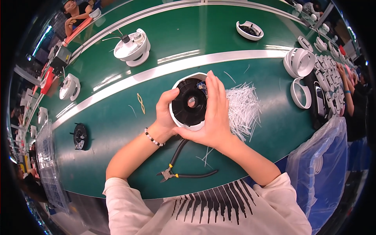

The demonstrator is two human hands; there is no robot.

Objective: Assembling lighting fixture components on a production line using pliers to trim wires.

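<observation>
Holding round white housing with black insert above green counter | cupping left rim in left hand, thumb on edge, remaining fingers hidden | pressing right side with right hand, fingers straight, thumb spread low | just right: pile of white strips | nearer body: black-handled cutters, handles apart

On the worktop, open room is stretching from the left forearm toward the left edge, with a black disc intruding there. A yellow loop is lying nearer the far edge. Beside the right hand, a heap of white strips is blocking low passage; beyond it, a gap is opening before a white ring near the right edge. Between the forearms, pliers are obstructing the near edge.
</observation>
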